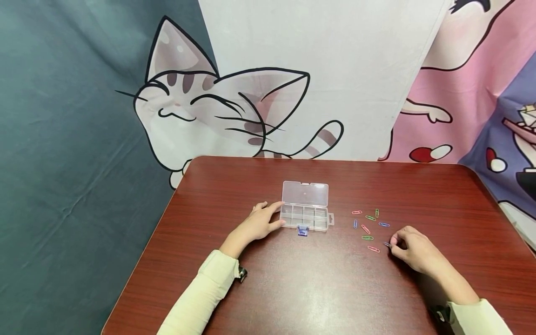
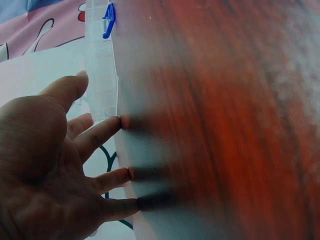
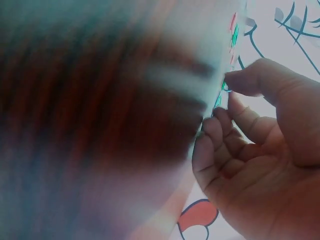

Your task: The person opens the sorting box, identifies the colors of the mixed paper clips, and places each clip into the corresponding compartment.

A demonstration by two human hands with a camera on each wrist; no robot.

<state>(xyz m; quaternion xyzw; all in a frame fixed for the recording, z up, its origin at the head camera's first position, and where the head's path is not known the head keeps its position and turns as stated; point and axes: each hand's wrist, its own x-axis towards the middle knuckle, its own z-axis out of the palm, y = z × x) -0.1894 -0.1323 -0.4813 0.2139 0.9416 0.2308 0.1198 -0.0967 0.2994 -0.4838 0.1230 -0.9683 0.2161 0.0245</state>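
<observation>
Lid-up clear plastic divided box (image 1: 309,217) gets touched by left hand (image 1: 260,223), fingers spread, while bluish looped paperclip (image 1: 387,244) is pinched by right hand (image 1: 413,250).

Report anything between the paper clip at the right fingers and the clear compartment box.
A green paper clip lies roughly on the direct line to the compartment box, with a red paper clip and a blue paper clip close by. The lid is open.

Right grip (image 3: 265,175) — fingers curled, thumb uppermost; red and green paper clips (image 3: 235,36) near thumb — blurry desk (image 3: 75,115), printed cloth (image 3: 272,45).
</observation>
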